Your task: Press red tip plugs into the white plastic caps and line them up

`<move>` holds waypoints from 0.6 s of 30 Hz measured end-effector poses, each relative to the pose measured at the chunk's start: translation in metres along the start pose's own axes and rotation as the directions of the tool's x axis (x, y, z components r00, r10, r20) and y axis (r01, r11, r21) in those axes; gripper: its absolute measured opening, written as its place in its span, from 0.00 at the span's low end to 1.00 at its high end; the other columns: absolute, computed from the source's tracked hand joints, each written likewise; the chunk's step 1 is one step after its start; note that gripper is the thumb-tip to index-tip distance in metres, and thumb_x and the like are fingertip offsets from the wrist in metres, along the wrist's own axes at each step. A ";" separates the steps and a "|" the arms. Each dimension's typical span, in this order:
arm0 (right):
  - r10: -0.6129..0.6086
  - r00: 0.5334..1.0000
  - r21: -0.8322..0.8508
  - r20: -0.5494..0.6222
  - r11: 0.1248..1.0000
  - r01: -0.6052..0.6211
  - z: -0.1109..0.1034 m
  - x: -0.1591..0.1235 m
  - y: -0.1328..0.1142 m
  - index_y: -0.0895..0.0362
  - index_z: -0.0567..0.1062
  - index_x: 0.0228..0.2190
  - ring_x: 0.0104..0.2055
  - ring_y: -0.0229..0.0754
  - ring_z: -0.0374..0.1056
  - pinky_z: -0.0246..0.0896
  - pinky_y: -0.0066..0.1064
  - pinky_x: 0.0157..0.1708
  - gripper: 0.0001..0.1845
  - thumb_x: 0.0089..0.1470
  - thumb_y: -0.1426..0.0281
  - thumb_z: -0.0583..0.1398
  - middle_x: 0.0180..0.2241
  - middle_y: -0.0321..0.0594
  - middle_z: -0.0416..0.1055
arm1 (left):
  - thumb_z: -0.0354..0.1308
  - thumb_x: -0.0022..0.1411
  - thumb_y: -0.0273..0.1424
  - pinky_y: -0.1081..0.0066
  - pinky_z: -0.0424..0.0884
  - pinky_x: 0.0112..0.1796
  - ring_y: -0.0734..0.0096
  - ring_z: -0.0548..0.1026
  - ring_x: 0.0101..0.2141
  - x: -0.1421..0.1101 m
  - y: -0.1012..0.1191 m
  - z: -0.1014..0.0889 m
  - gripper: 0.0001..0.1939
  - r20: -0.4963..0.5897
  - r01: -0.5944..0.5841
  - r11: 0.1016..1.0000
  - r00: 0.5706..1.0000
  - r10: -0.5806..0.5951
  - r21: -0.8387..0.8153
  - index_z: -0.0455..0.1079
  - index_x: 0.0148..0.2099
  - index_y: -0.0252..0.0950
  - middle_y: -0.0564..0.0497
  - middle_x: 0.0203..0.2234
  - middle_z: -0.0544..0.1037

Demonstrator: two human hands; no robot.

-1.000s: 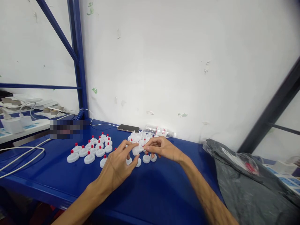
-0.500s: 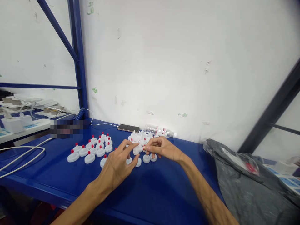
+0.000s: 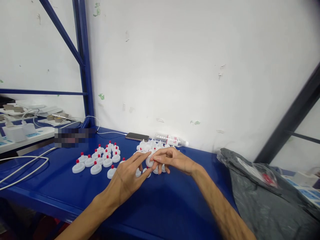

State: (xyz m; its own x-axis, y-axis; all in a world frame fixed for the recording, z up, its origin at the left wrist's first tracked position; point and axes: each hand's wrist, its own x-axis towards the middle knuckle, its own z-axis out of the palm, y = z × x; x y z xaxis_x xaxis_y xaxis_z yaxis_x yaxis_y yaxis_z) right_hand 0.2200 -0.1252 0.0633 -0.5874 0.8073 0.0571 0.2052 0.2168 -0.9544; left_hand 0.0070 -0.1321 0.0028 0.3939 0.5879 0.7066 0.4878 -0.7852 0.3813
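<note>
Basically, left hand (image 3: pixel 126 170) has a white cap (image 3: pixel 149 162) between curved thumb and index, spread to its rim, back of hand up. Right hand (image 3: pixel 175 160) is equally close, on the cap's right, angled left, fingertips nearly together; cap seems tipped sideways toward them, can't tell if they grip it. Cap pile (image 3: pixel 150 145) just behind on tabletop (image 3: pixel 162 206).

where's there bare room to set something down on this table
Bare table shows between the left forearm and right forearm, between the right forearm and grey bundle, and at front left, bordered by white cables, red-tipped caps and left forearm. It is crowded around the left hand and right hand, where white caps cluster before the phone and bottle.
</note>
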 end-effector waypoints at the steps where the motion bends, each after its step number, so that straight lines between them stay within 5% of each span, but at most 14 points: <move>1: 0.010 0.999 -0.006 -0.031 1.000 -0.011 -0.005 -0.002 -0.001 0.59 0.77 0.40 0.30 0.38 0.73 0.60 0.23 0.22 0.24 0.52 0.51 0.63 0.34 0.44 0.78 | 0.56 0.67 0.37 0.72 0.71 0.29 0.73 0.72 0.28 0.000 0.001 -0.001 0.21 -0.009 0.000 1.000 1.000 0.000 0.002 0.61 0.60 0.45 0.51 0.40 0.73; 7: 0.195 0.925 -0.041 -0.326 0.975 -0.220 -0.050 -0.019 0.012 0.57 0.77 0.41 0.32 0.35 0.72 0.56 0.19 0.21 0.19 0.56 0.56 0.60 0.38 0.45 0.78 | 0.50 0.69 0.30 0.71 0.71 0.34 0.75 0.71 0.27 0.000 0.007 -0.005 0.16 -0.064 0.019 1.000 0.998 -0.020 -0.023 0.63 0.58 0.43 0.53 0.40 0.73; 12: 0.427 0.854 -0.076 -0.297 0.881 -0.467 -0.064 -0.023 0.037 0.57 0.81 0.34 0.28 0.36 0.73 0.54 0.18 0.18 0.15 0.53 0.59 0.62 0.34 0.45 0.80 | 0.49 0.69 0.29 0.72 0.70 0.33 0.75 0.71 0.28 0.001 0.009 -0.005 0.12 -0.065 -0.003 1.000 0.998 0.002 -0.019 0.67 0.53 0.41 0.53 0.37 0.73; 18: 0.444 0.838 -0.170 -0.316 0.843 -0.511 -0.061 -0.020 0.037 0.56 0.80 0.35 0.24 0.32 0.69 0.52 0.19 0.16 0.14 0.56 0.59 0.60 0.32 0.41 0.79 | 0.49 0.69 0.29 0.73 0.69 0.31 0.74 0.71 0.27 0.001 0.007 -0.004 0.12 -0.062 -0.001 1.000 0.998 0.000 -0.012 0.67 0.52 0.42 0.53 0.36 0.74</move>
State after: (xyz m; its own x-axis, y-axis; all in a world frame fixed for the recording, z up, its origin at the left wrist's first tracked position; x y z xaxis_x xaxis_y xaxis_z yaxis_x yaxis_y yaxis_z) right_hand 0.2873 -0.0997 0.0447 -0.1537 0.9467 -0.2831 0.6062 -0.1359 -0.7836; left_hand 0.0076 -0.1381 0.0089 0.3448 0.5747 0.7422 0.4779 -0.7880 0.3882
